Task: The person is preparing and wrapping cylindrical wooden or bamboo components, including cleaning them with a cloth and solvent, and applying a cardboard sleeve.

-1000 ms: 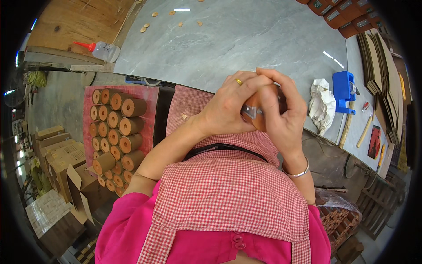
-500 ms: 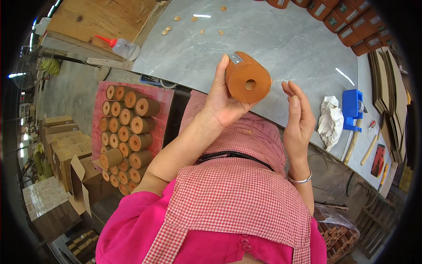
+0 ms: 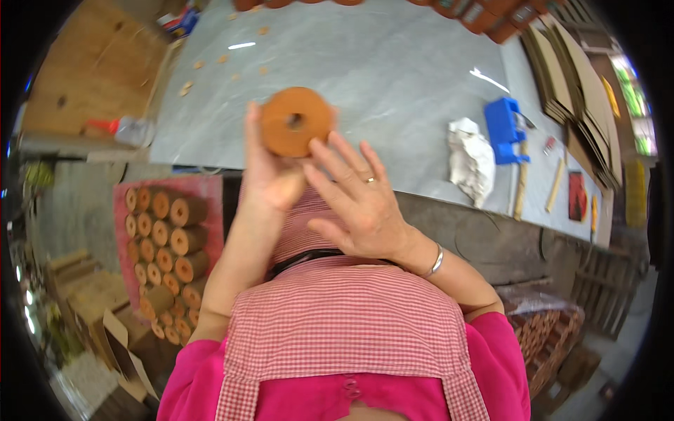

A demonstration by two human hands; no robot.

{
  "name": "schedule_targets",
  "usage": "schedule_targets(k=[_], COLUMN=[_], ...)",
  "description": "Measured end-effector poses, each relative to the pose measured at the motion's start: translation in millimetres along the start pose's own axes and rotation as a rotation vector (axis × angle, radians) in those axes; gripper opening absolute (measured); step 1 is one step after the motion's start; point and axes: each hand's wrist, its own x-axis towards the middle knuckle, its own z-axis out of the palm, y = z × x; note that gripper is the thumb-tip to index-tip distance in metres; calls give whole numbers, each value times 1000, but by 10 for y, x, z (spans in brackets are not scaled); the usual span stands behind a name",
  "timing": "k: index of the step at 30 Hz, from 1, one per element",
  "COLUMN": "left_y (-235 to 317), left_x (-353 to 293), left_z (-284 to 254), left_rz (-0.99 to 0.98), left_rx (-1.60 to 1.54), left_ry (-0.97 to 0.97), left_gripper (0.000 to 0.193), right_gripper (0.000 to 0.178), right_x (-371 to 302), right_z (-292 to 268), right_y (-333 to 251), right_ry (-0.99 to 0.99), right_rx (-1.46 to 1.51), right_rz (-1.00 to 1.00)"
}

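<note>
In my left hand point(image 3: 270, 179) is a reddish-brown cylinder point(image 3: 284, 140) with a round hole in its end face, held up over the near edge of the table. The fingers of that hand wrap round its side and are partly hidden behind it. My right hand point(image 3: 358, 203) lies just right of and below the cylinder, its fingers stretched out and spread. Its fingertips reach the lower right rim of the cylinder; whether they press on it I cannot tell. Both hands look slightly blurred.
Similar cylinders point(image 3: 161, 235) lie stacked on a pink board at left; more brown ones point(image 3: 484, 14) stand along the table's point(image 3: 379, 84) far edge. At right are a white crumpled cloth point(image 3: 472, 161), a blue holder point(image 3: 502, 130) and cardboard sheets point(image 3: 562, 77). A red-tipped bottle point(image 3: 130, 130) sits at left.
The view has shifted, so the scene sits further left. My right hand has come across to the cylinder and spread its fingers. The cylinder's hole-bearing face remains toward me; its metal plate no longer shows.
</note>
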Motion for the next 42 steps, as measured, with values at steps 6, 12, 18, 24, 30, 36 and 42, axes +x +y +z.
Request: schedule_targets(k=[6, 12, 18, 24, 30, 36, 42], left_y=[-65, -381, -451, -337, -386, -338, -181], left_x=[49, 222, 335, 422, 277, 350, 227], left_z=[214, 262, 256, 300, 300, 330, 151], left_rz=[66, -44, -13, 2, 42, -58, -191], left_rx=[19, -38, 195, 89, 184, -4, 80], left_ry=[144, 161, 70, 9, 213, 13, -225], left_gripper=[66, 61, 58, 56, 60, 53, 62], right_gripper=[54, 36, 41, 36, 20, 24, 29], right_x=[-578, -721, 506, 979, 1082, 1179, 752], right_z=[-638, -616, -310, 66, -54, 8, -246], right_y=[1010, 1260, 222, 366, 1051, 198, 104], right_ry=[285, 281, 355, 451, 596, 293, -16], right_rx=[-592, -217, -101, 106, 104, -43, 194], right_rz=[363, 634, -80, -42, 375, -362, -387])
